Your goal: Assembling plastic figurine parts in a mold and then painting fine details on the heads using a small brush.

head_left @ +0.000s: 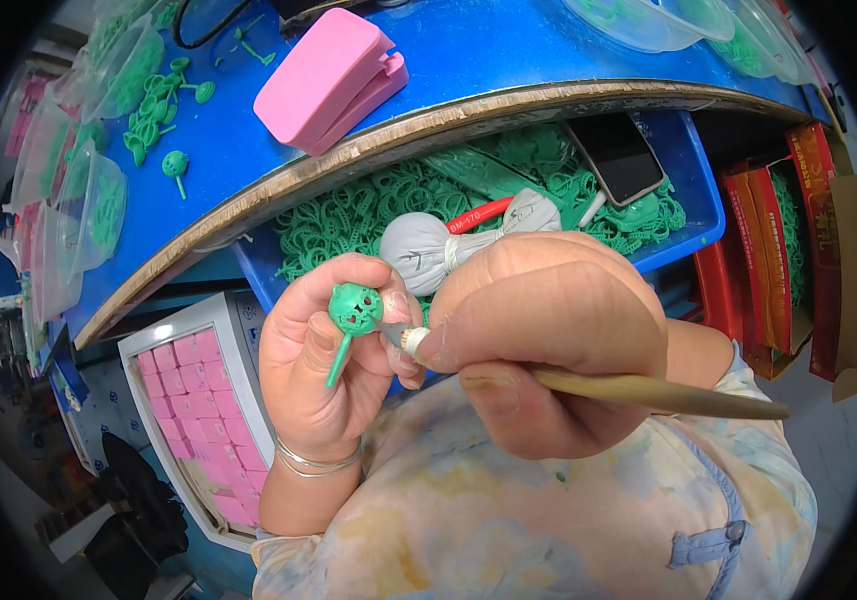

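Between its thumb and fingers my left hand point(310, 345) pinches a small green pierced ball on a thin stem point(355, 309), with the stem pointing down. My right hand point(560, 330) grips a slim wooden-handled tool point(663, 393) with a white collar near its front. A short grey tip, apparently a blade, reaches from the collar toward the ball's right side; whether it touches the ball I cannot tell. Just beyond both hands, a grey cloth-wrapped bundle with a round head point(414, 250) lies in a blue bin point(696, 190).
Green looped pieces point(333, 222) fill the bin, where a phone point(616, 160) and red-handled tool point(481, 214) also lie. The blue table point(218, 130) bears a pink block point(323, 75), loose green parts point(153, 112) and plastic tubs. Pink blocks fill a white-framed tray point(133, 345); red boxes point(768, 260) stand right.
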### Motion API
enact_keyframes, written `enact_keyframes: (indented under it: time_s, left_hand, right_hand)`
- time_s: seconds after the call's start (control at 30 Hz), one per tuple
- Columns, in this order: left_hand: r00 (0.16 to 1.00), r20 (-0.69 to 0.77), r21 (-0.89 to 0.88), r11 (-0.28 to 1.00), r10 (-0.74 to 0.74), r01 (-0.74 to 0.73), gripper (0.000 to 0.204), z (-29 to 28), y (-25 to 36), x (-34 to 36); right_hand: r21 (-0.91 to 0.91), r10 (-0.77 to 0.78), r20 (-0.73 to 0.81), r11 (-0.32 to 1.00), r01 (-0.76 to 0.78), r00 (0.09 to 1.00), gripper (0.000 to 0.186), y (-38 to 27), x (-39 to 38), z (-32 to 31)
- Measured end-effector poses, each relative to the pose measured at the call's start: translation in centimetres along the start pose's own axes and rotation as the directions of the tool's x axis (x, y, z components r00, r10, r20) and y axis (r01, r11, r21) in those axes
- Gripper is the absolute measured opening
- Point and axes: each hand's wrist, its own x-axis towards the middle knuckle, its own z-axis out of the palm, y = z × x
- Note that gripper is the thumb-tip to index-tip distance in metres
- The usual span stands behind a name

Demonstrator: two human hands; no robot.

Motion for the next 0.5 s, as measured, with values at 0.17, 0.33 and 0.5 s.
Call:
enact_keyframes:
  time_s: [0.17, 0.33, 0.5]
  left_hand:
    - [1.000, 0.019, 0.031, 1.000, 0.004, -0.005, 0.041, -0.3, 0.0, -0.1]
    - [0.998, -0.023, 0.190, 0.980, 0.065, -0.060, 0.040, 0.5, 0.1, -0.2]
    - [0.998, -0.030, 0.199, 0.979, 0.060, -0.053, 0.041, 0.7, 0.1, -0.2]
  right_hand:
    - [-0.015, -0.004, -0.044, 1.000, 0.004, 0.999, 0.011, -0.1, 0.0, 0.3]
    - [0.113, -0.006, 0.017, 0.994, 0.004, 1.000, 0.011, 0.2, 0.7, -0.3]
    - [0.177, 0.040, -0.034, 0.984, -0.034, 0.999, 0.010, 0.3, 0.4, 0.4]
